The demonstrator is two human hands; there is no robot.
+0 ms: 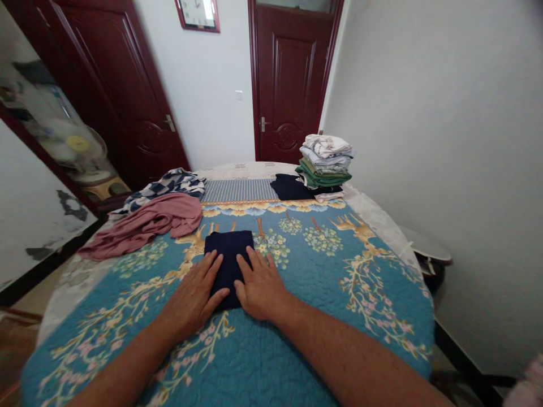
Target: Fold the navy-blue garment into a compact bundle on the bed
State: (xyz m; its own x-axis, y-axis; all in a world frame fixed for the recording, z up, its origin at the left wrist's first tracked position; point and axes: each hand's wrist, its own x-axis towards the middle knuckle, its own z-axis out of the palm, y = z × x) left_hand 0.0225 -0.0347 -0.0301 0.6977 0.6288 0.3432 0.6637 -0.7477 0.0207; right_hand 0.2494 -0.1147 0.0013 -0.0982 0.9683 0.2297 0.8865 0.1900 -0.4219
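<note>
A dark navy garment (pixel 230 249), folded into a small rectangle, lies flat on the blue patterned quilt (pixel 314 294) covering the table. My left hand (pixel 195 291) rests on its left side, fingers spread and thumb pointing inward. On its right side lies my right hand (pixel 261 282), flat with the fingers apart. Both palms face down and press lightly on the cloth or its edges. What exact kind of garment it is, the folds do not show.
At the far right of the table stands a stack of folded clothes (pixel 326 161), with a dark folded garment (pixel 291 186) beside it. Toward the left lie a crumpled pink garment (pixel 156 220) and a checked cloth (pixel 169 185). A round stool (pixel 428 249) stands by the right wall.
</note>
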